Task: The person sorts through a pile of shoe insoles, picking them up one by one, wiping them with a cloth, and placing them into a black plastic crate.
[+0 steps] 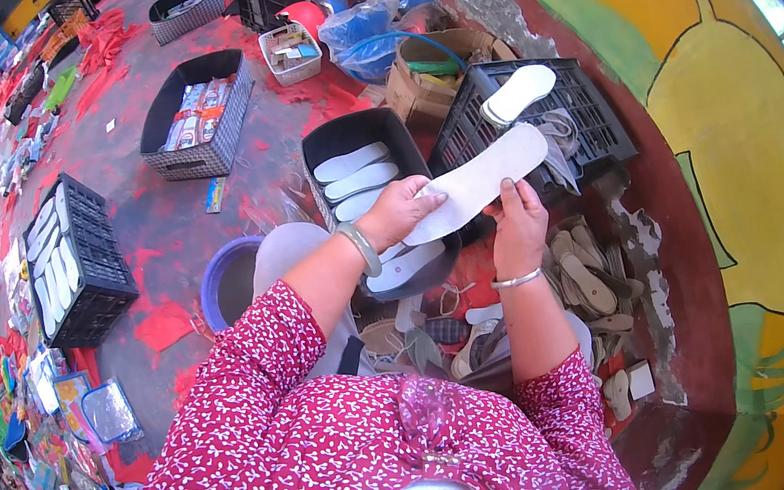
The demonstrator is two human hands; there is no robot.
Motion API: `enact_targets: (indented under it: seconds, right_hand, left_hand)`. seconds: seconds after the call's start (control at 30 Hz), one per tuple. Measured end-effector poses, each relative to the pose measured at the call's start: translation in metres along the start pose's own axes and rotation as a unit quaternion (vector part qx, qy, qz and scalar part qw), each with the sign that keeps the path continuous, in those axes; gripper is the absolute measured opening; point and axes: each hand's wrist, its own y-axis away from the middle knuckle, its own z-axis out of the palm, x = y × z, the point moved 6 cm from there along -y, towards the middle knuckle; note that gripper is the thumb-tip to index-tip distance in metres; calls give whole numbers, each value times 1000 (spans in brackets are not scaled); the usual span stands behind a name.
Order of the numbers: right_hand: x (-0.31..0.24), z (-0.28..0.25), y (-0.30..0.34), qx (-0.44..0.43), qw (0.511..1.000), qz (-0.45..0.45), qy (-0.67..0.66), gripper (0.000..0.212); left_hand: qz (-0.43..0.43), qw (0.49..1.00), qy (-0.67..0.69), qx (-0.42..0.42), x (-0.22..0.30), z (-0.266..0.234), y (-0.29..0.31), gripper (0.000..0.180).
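Between my two hands is a white shoe insole (pixel 487 171), held slanted over a dark fabric basket (pixel 312 141). My left hand (pixel 397 209) grips one end, with the thumb on top. My right hand (pixel 518 217) pinches the insole's near edge toward its other end. Below, several white insoles (pixel 358 182) lie side by side in the basket, partly hidden by my left hand and the held insole. Just beyond my right hand, a few more white insoles (pixel 523 91) rest on an upturned black plastic crate (pixel 583 108), with a grey cloth strip hanging beside them.
A black crate (pixel 101 276) topped with white insoles stands at left. Near my left arm is a purple-rimmed tub (pixel 217 280). Beige soles (pixel 582 278) are heaped at right by the painted wall (pixel 739 146). Behind are a cardboard box (pixel 411 92) and a basket of packets (pixel 170 161).
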Motion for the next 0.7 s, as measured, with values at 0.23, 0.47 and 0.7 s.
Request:
enact_targets:
  seconds: [0.23,0.47,0.7]
  right_hand:
    - [10,-15,-11,-27,993,66,93,20]
    - [-8,44,51,-293,720,-253,576,67]
    - [69,38,83,-395,651,-128,636,78]
  left_hand:
    - [-16,1000,-21,-2,2,-6,3,23]
    - [-39,940,-339,-3,-2,-41,23,29]
    - [-156,889,-409,-133,-13,-24,60,27]
